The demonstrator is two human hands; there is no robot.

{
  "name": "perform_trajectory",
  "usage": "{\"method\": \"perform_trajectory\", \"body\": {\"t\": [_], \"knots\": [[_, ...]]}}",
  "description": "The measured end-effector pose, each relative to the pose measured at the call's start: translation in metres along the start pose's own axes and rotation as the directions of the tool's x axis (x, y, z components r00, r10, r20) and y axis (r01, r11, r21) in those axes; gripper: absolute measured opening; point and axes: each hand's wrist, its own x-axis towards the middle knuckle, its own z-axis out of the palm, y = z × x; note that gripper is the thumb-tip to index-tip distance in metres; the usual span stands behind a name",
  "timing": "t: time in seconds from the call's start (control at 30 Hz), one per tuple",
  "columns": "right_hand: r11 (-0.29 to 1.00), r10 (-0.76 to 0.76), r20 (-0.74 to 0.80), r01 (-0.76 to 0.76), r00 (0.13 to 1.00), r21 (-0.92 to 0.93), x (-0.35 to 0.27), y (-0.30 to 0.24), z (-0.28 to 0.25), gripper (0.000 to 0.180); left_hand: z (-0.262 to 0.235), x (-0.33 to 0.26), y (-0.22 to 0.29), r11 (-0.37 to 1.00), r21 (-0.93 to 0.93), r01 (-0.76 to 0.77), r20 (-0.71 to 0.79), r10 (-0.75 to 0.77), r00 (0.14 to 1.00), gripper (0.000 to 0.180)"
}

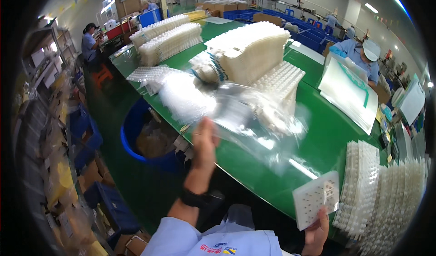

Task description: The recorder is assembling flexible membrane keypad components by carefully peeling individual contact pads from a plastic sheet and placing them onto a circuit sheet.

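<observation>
My left hand (205, 142), smeared by motion, is over the table's near edge with its fingers closed at the edge of a clear plastic bag (259, 124). The bag is spread out to the right above the table and blurred too. Low on the right, my right hand (318, 226) grips a white plastic tray (314, 199) by its lower edge, thumb on the face. Rows of small dark spots show on that tray. Ahead of the left hand lies a pile of clear plastic bags (184, 95).
The green table (272, 179) carries a tall stack of white trays (254, 47), further stacks (170, 40) at the back left and rows of trays (359, 183) at right. A blue bin (129, 140) stands left. A co-worker (361, 54) sits across, near white sheets (349, 90).
</observation>
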Motion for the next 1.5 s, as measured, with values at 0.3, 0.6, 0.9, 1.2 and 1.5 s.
{"method": "perform_trajectory", "body": {"t": [0.3,0.6,0.9,1.2,1.5], "knots": [[0.986,0.070,-0.134,-0.048,0.988,0.162,0.013,0.007,-0.001,0.041,-0.217,0.025,0.023,0.925,0.329,-0.189,-0.654,0.368,0.661,0.025],[0.996,0.081,-0.107,-0.076,0.991,0.047,0.014,0.015,0.016,0.040,-0.352,0.052,-0.023,0.820,0.572,0.019,-0.721,0.492,0.488,0.029],[0.989,0.086,-0.107,-0.072,0.990,0.128,0.016,0.018,0.029,0.044,-0.532,0.088,-0.084,0.966,0.174,0.189,-0.699,-0.014,0.715,0.020],[0.987,0.042,-0.159,-0.016,0.986,0.161,0.012,0.016,0.020,0.038,-0.362,0.078,-0.060,0.398,0.865,0.304,-0.474,0.453,0.755,0.053],[0.947,-0.302,-0.115,0.284,0.946,-0.150,0.014,0.028,0.018,0.036,0.026,-0.079,0.002,0.724,0.531,-0.440,0.678,-0.052,0.733,0.044]]}}
